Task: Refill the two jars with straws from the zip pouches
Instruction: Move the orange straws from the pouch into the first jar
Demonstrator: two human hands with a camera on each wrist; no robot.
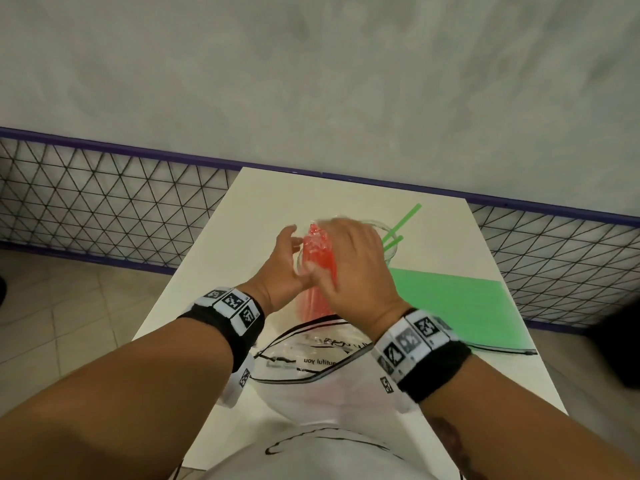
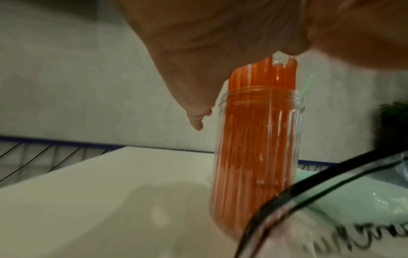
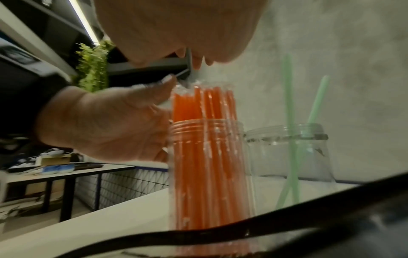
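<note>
A clear jar (image 3: 212,176) packed with red straws (image 1: 316,249) stands mid-table. My left hand (image 1: 282,263) curls against the jar's left side at the rim, thumb up by the straw tops (image 3: 205,101). My right hand (image 1: 356,261) lies over those tops with its fingers (image 3: 196,63) bent down and nothing pinched. A second clear jar (image 3: 287,153), just to the right, has a few green straws (image 1: 403,221). An open clear zip pouch (image 1: 311,356) lies between my wrists, and a green pouch (image 1: 453,304) lies flat to the right.
The white table (image 1: 214,258) is narrow, with a black wire-mesh fence (image 1: 104,209) beyond its far edge and both sides. A grey wall rises behind it. Another table (image 3: 73,170) with clutter stands far off to the left.
</note>
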